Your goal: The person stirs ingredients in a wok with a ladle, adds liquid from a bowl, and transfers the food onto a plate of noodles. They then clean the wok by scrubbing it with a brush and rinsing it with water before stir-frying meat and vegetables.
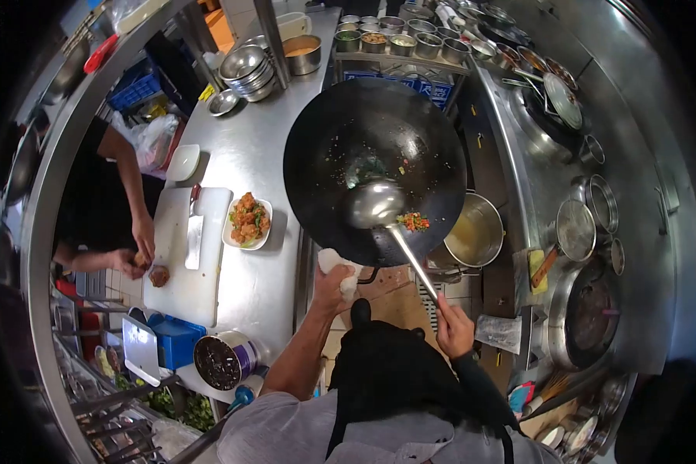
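Note:
My left hand is closed around a folded white cloth at the near rim of a big black wok; the part gripped under the cloth is hidden. The wok is held up between counter and stove, with bits of chopped food stuck to its inside. In my right hand is the handle of a steel ladle, its bowl resting low inside the wok. Chopped red and green pieces lie beside the bowl. Left of the wok, a white dish holds fried pieces with greens.
A co-worker's hands hold a brown piece over a cutting board where a cleaver lies. A steel pot of liquid stands right of the wok. Ingredient pots line the back; a second wok sits on the stove.

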### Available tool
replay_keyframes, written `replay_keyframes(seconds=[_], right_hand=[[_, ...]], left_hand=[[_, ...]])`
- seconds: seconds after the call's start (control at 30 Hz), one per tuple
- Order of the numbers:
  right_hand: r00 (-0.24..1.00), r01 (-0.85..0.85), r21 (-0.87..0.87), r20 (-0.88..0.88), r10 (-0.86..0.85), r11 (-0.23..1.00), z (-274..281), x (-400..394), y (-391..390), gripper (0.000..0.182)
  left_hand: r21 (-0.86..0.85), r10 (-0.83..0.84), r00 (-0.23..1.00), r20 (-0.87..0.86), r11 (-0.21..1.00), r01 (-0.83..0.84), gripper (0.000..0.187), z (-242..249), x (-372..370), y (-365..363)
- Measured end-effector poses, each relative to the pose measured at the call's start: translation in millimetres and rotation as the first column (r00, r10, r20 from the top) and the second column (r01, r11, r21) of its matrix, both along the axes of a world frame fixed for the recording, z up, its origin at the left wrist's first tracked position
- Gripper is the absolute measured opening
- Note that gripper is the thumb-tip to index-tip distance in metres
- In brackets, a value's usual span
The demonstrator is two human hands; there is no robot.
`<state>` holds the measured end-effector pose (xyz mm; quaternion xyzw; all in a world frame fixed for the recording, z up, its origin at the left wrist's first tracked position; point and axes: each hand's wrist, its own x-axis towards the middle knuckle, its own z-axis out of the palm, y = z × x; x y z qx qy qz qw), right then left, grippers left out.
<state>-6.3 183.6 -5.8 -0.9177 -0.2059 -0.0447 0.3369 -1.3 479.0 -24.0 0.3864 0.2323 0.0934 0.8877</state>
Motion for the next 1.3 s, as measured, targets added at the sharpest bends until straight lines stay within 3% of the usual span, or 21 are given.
replay_keyframes(seconds=[0.07,0.13,0.2,0.3,0.33,0.4,0.53,0.67,0.73,0.83,0.97,1.03,1.17,1.3], right_hand=[[0.996,-0.058,-0.019,0.060,0.060,0.998,-2,11,-8,0.050],[0.983,-0.054,-0.177,0.162,0.084,0.983,-4,14,-40,0.051],[0.994,-0.020,-0.252,0.099,0.046,0.968,0,12,-78,0.051],[0.992,0.061,-0.149,0.116,-0.044,0.987,0,29,-98,0.049],[0.989,0.089,-0.148,0.127,-0.070,0.985,10,45,-80,0.048],[0.988,0.069,0.031,0.134,-0.073,0.997,19,74,-29,0.043],[0.994,0.077,0.083,0.065,-0.082,0.994,-18,87,4,0.043],[0.998,0.058,0.009,-0.004,-0.058,0.998,-32,9,-48,0.045],[0.994,0.087,-0.113,-0.052,-0.094,0.990,-24,-25,-79,0.047],[0.997,0.039,-0.106,0.063,-0.033,0.994,-7,-32,-78,0.050],[0.988,-0.046,-0.149,0.141,0.067,0.988,-11,-1,-59,0.053],[0.984,-0.035,-0.269,0.157,0.080,0.962,-12,15,-79,0.054],[0.983,0.041,-0.202,0.181,-0.004,0.979,-4,32,-120,0.045],[0.989,0.036,0.033,0.141,-0.041,0.999,-3,65,-77,0.046]], left_hand=[[-0.021,0.009,0.999,-0.050,1.000,-0.010,0.016,5,-2,2],[-0.024,0.003,1.000,-0.004,1.000,-0.003,0.019,9,-4,6],[-0.017,-0.024,0.998,-0.062,1.000,0.023,0.021,15,-13,8],[0.016,0.021,0.999,-0.027,1.000,-0.021,0.026,26,-14,-2],[0.019,0.016,0.999,-0.030,1.000,-0.016,0.026,25,-15,-5],[-0.019,0.078,0.997,-0.002,0.997,-0.078,0.031,17,-12,-13],[0.002,0.074,0.997,-0.018,0.997,-0.074,0.034,11,-4,-19],[0.031,0.115,0.993,0.011,0.993,-0.115,0.031,8,4,-16],[0.043,0.115,0.993,-0.008,0.993,-0.114,0.030,8,3,-15],[0.107,0.082,0.997,0.016,0.991,-0.083,0.026,15,1,-16],[0.049,0.056,0.998,-0.041,0.997,-0.054,0.021,15,-8,-18],[0.031,0.041,0.997,-0.058,0.999,-0.039,0.020,17,-10,-22],[0.077,0.101,0.991,-0.087,0.993,-0.095,0.021,24,-15,-34],[0.089,0.120,0.993,-0.003,0.989,-0.119,0.027,28,-3,-50]])
